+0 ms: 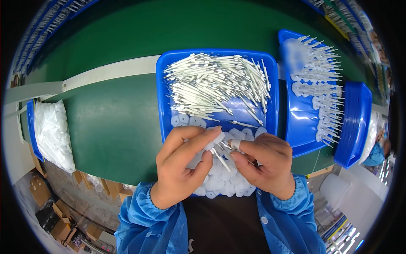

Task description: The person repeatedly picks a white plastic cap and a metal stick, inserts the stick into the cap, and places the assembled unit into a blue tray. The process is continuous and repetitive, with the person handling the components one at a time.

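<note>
Pinched between the thumb and forefinger of my left hand is a small translucent white plastic disc. A thin white rod sticks out of it toward me. My right hand, with a white wrap around one finger, is closed close to the disc. Its fingertips hold a thin rod, partly hidden by the fingers. Below both hands lies a heap of similar white discs. Beyond them, a blue tray carries a large pile of loose white rods with thin metal ends.
At right, a second blue tray holds rows of discs with rods standing in them. Stacked blue trays stand beyond it. A bag of white parts sits at the left on the green table. Cardboard boxes are on the floor.
</note>
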